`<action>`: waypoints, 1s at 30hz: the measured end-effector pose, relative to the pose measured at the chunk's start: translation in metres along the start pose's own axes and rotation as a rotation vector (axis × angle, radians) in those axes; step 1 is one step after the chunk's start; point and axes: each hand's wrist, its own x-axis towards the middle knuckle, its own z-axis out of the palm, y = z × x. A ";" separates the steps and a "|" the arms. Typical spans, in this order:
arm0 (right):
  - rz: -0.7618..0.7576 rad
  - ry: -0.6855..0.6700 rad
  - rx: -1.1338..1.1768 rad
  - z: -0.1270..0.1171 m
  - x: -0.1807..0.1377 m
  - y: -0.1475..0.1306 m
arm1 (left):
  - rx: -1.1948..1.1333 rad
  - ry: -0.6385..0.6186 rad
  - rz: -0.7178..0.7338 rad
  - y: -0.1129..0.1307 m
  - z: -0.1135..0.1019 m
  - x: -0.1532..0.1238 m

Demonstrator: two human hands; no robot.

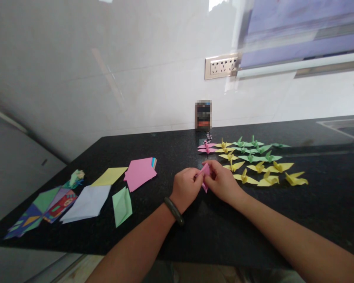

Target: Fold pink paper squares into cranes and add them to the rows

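A small folded piece of pink origami paper [205, 170] is pinched between both hands, above the black countertop [153, 149]. My left hand [186, 184], with a dark bangle at the wrist, grips its left side with closed fingers. From the right, my right hand [224, 180] holds the same paper between thumb and fingers. Part of the paper is hidden behind the fingers. Just beyond the hands sit pink paper cranes [207, 147]. Rows of yellow paper cranes [244, 177] and green paper cranes [250, 157] stand to the right of them.
On the left lie a stack of pink paper squares [140, 173], a yellow sheet [109, 176], white paper [87, 204], a folded green paper [122, 206] and a colourful printed packet [44, 208]. A blurred-out upright object [203, 114] leans on the wall below a socket panel [222, 67].
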 end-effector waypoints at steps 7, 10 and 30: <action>0.366 -0.099 0.719 -0.004 0.007 -0.005 | -0.654 0.001 -0.504 -0.004 0.003 0.010; 0.429 -0.168 0.757 -0.005 0.007 -0.006 | -0.742 -0.007 -0.505 -0.002 0.003 0.009; 0.373 -0.201 0.584 -0.005 0.004 -0.003 | -0.644 -0.043 -0.361 -0.004 0.004 0.006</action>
